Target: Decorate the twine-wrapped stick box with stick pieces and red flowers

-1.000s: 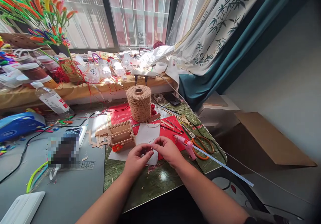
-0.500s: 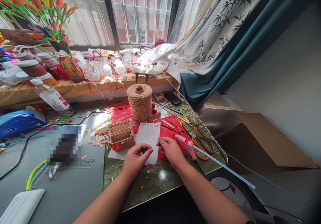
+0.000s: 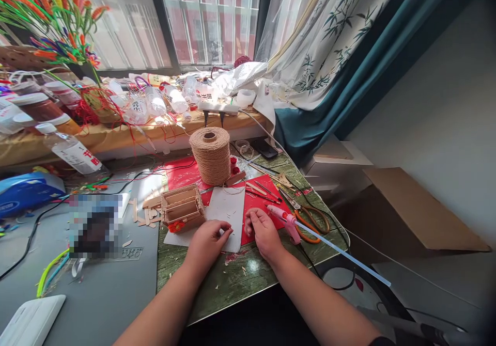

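Observation:
My left hand [image 3: 207, 244] is closed in a pinch over the front of a white sheet [image 3: 225, 206]; whatever is between thumb and fingertips is too small to name. A short gap away, my right hand [image 3: 264, 234] is curled shut by the edge of a red sheet [image 3: 250, 227], its fingertips partly hidden. Left of the white sheet's middle stands a small wooden craft box [image 3: 183, 209] with an orange flower on its front. A pink glue gun [image 3: 287, 223] with a long clear glue stick lies just right of my right hand.
Behind the hands stands a big spool of twine [image 3: 210, 156]. Orange-handled scissors [image 3: 313, 224] and thin brushes [image 3: 263, 190] lie on the right. Wooden sticks [image 3: 151, 206] are piled left of the box. A power strip [image 3: 218, 108] sits on the cluttered sill.
My hands, touching at the fingertips a second ago, have moved apart. The right hand has shifted right and its fingers have curled in. The view has swung slightly.

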`<action>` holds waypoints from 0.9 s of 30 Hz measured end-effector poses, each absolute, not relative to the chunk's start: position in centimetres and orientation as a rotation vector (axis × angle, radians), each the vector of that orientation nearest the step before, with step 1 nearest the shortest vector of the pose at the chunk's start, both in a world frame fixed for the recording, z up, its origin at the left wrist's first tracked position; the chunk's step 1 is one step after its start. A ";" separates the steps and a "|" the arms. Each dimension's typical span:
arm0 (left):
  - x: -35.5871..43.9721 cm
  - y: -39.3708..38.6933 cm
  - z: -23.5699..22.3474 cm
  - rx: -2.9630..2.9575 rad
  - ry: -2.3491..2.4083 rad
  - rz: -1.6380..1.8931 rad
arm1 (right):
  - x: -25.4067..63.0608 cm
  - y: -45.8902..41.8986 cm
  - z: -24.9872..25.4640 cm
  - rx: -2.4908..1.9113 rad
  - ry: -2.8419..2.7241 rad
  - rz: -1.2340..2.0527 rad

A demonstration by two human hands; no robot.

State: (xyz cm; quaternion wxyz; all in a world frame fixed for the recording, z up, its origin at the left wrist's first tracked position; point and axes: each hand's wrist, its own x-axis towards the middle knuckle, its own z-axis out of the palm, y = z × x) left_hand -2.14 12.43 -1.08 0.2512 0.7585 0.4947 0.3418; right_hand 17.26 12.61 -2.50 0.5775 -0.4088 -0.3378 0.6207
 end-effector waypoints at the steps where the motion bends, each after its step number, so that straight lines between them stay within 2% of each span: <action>1: -2.2 12.5 -1.2 2.116 1.356 0.880 | 17.2 12.6 -2.4 -0.936 -0.792 1.458; 9: -2.3 12.6 -1.7 2.329 1.382 0.739 | 17.4 12.4 -2.1 -0.822 -0.748 1.462; 16: -2.4 12.7 -1.5 2.135 1.412 0.699 | 17.5 12.6 -2.4 -0.921 -0.741 1.360; 27: -2.3 12.6 -0.8 2.010 1.469 0.882 | 17.2 12.7 -2.7 -0.945 -0.756 1.368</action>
